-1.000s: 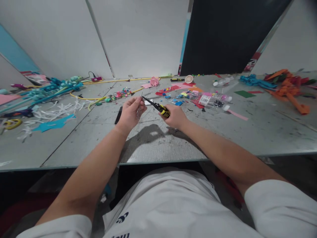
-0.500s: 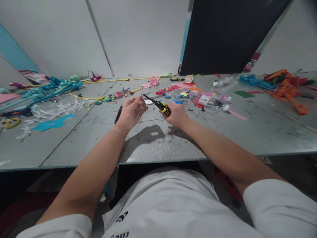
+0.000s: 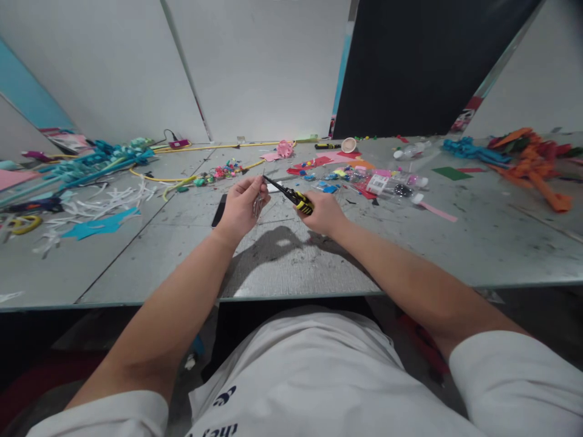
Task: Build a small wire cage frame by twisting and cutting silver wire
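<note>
Between thumb and fingertips, my left hand [image 3: 243,203] pinches a thin, silvery bent wire [image 3: 258,206]; most of it is hidden by the fingers. My right hand [image 3: 324,212] is closed round the black and yellow handles of long-nose pliers [image 3: 291,195]. The slim dark jaws point left, and their tip meets the wire at my left fingertips. Both hands are held above the grey table, casting shadows on it. A dark flat object like a phone [image 3: 219,210] lies beside my left wrist.
Clear plastic bottles [image 3: 394,187] and coloured paper scraps lie right of my hands. An orange balloon bundle [image 3: 528,161] is at far right. White strips [image 3: 98,203], blue paper [image 3: 101,224] and yellow-handled scissors [image 3: 26,224] lie left. A wall borders the table's back.
The pliers' tip has come down slightly onto the wire at my left fingertips. My left hand has turned a little, with its fingers more closed. The view has shifted slightly.
</note>
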Demonstrator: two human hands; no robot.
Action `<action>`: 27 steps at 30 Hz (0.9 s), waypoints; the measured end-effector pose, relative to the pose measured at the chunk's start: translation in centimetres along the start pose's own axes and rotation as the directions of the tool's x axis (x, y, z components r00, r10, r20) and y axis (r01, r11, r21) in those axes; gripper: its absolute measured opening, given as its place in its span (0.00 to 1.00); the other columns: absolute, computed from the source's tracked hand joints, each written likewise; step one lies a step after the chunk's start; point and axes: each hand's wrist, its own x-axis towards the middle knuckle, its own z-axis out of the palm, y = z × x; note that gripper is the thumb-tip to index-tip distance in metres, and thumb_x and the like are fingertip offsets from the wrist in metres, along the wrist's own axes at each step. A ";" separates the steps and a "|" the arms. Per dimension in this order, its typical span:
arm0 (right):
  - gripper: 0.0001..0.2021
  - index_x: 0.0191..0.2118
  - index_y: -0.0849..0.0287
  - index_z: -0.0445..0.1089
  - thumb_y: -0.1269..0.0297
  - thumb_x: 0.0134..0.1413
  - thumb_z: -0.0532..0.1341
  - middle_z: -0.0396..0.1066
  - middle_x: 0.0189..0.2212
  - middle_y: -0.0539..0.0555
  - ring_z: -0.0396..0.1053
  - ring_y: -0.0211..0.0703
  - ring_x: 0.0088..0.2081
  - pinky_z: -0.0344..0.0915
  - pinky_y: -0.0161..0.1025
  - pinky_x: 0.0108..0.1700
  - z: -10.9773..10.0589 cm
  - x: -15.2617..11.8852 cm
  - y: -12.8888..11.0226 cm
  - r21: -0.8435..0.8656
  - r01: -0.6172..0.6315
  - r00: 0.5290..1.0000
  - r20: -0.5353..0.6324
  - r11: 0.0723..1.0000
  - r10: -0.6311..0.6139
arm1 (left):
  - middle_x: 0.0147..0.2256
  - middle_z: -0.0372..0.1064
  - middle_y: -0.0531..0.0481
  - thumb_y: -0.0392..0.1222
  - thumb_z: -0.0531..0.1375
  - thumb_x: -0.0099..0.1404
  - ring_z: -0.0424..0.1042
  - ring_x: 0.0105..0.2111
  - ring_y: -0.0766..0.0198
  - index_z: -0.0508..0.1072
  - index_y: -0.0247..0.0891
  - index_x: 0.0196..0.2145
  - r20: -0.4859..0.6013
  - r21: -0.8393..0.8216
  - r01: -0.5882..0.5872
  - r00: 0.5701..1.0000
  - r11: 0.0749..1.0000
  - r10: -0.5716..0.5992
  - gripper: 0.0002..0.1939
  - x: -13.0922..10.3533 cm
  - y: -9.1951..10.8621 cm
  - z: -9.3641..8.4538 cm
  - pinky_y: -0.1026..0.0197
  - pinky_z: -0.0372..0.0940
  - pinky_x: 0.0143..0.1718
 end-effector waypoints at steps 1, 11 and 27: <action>0.11 0.44 0.58 0.76 0.57 0.63 0.63 0.81 0.39 0.62 0.74 0.57 0.42 0.62 0.45 0.42 0.0 0.0 0.0 -0.004 -0.001 1.000 -0.001 1.000 0.001 | 0.25 0.70 0.58 0.41 0.76 0.68 0.68 0.22 0.74 0.74 0.39 0.29 -0.007 0.002 -0.005 1.000 1.000 0.005 0.16 0.1 -0.1 0.0 0.69 0.70 0.31; 0.07 0.41 0.58 0.73 0.62 0.59 0.64 0.81 0.40 0.63 0.74 0.58 0.42 0.63 0.46 0.43 -0.3 0.2 0.3 -0.034 -0.004 1.000 -0.005 0.999 0.004 | 0.26 0.71 0.57 0.43 0.76 0.68 0.69 0.23 0.73 0.76 0.40 0.29 -0.042 0.038 -0.027 0.999 0.999 0.028 0.15 0.3 -0.4 -0.2 0.69 0.69 0.29; 0.10 0.42 0.57 0.76 0.55 0.65 0.65 0.81 0.39 0.61 0.75 0.56 0.43 0.64 0.45 0.44 0.0 0.0 0.1 0.030 0.003 1.000 0.005 1.000 -0.004 | 0.25 0.70 0.57 0.44 0.77 0.67 0.68 0.23 0.73 0.75 0.39 0.28 -0.029 0.036 -0.081 0.996 0.996 0.082 0.17 0.5 -0.5 -0.3 0.69 0.66 0.28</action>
